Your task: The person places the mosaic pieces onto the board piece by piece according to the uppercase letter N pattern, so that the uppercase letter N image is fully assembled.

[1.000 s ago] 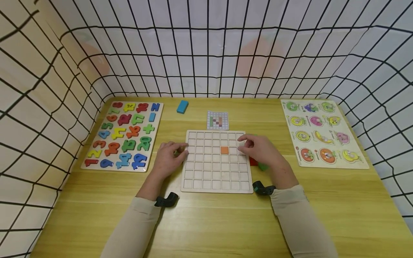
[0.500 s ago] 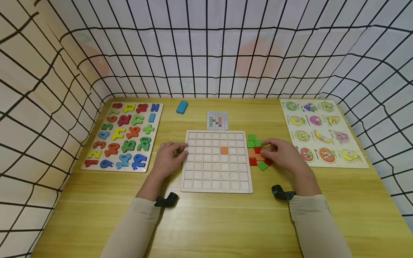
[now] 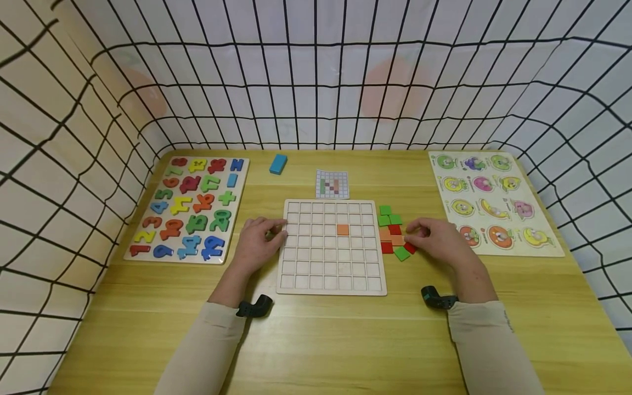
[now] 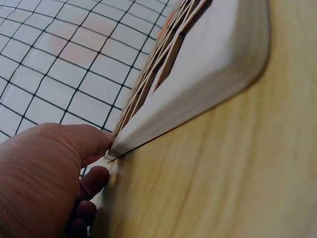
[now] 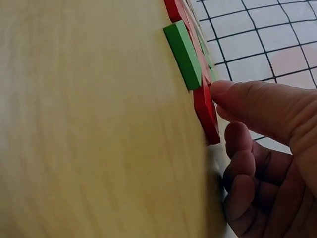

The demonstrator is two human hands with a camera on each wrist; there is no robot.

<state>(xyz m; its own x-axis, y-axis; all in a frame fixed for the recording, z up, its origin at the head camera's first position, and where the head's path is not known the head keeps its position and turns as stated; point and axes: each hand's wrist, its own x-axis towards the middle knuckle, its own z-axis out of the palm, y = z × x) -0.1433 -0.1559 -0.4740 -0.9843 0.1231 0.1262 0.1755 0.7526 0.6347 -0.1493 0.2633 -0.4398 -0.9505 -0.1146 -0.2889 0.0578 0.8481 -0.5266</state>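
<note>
A pale wooden grid board [image 3: 331, 260] lies in front of me, with one orange tile [image 3: 343, 230] in a cell. My left hand [image 3: 259, 244] touches the board's left edge with thumb and index fingertips; in the left wrist view the thumb [image 4: 96, 141] meets the rim. To the board's right lies a loose cluster of green tiles [image 3: 385, 210], red tiles [image 3: 387, 248] and orange tiles [image 3: 397, 240]. My right hand [image 3: 436, 241] is at the cluster's right side, fingertips beside an orange tile and a red tile [image 5: 206, 116]. No tile shows between its fingers.
A small pattern card [image 3: 332, 184] lies behind the board, and a blue block [image 3: 278, 164] behind it to the left. A number puzzle [image 3: 185, 210] lies at the left, a fruit puzzle [image 3: 496, 206] at the right. Black netting [image 3: 316, 99] surrounds the table [image 3: 326, 345].
My right hand has moved right, from over the board's right edge to the far side of the loose tiles, uncovering them. My left hand stays at the board.
</note>
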